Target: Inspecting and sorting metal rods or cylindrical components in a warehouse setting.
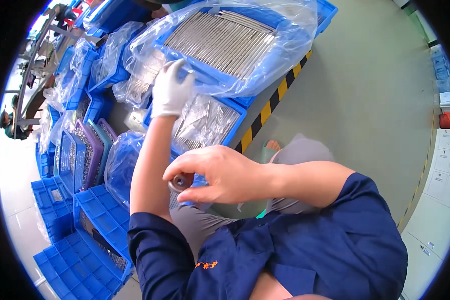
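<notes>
Many rods (222, 40) are lined up, maybe for neatness; one round tool (179, 184) is gripped by the right hand (219, 170); the left hand (173, 92) is spread.

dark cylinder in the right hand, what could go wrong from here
The dark cylinder might slip, since the right hand seems to grip it mainly between thumb and fingers. The gloved left hand could snag the loose clear plastic beside it. A careless tug on that plastic might disturb the closely packed metal rods.
</notes>
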Tool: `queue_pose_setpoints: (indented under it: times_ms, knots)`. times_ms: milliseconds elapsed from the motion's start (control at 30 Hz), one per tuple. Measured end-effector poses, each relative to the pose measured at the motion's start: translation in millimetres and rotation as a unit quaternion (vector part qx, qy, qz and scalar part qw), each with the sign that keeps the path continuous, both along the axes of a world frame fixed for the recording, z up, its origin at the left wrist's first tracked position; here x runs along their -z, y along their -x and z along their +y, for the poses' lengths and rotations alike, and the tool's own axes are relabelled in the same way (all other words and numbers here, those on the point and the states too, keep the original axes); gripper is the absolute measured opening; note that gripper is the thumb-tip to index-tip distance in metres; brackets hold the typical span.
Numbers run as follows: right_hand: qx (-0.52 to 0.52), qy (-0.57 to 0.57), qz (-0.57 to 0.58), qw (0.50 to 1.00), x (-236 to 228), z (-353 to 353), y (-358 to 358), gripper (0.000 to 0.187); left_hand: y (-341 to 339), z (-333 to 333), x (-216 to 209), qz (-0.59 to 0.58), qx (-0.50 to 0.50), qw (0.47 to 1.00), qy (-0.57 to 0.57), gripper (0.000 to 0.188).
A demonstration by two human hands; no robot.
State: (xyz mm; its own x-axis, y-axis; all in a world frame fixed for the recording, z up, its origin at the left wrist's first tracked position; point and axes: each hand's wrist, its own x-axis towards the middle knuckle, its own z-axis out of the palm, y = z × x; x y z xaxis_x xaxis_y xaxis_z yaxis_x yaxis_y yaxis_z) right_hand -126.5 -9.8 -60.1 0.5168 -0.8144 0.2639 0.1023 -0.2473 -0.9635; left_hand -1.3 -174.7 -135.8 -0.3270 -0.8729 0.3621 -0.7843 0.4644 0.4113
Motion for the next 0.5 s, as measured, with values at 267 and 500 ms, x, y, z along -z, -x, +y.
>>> queue_pose_setpoints:
  times_ms: [267, 500]
  knots:
    - [0.065, -0.043, -0.038, 0.996, 6, -19, 65, 0.028, 114, -65, 50, -0.138, 0.090, 0.986, -0.012, 0.035]
    - [0.093, -0.104, -0.056, 0.989, 15, -26, 113, 0.027, 170, -145, 58, -0.249, 0.157, 0.954, 0.052, 0.030]
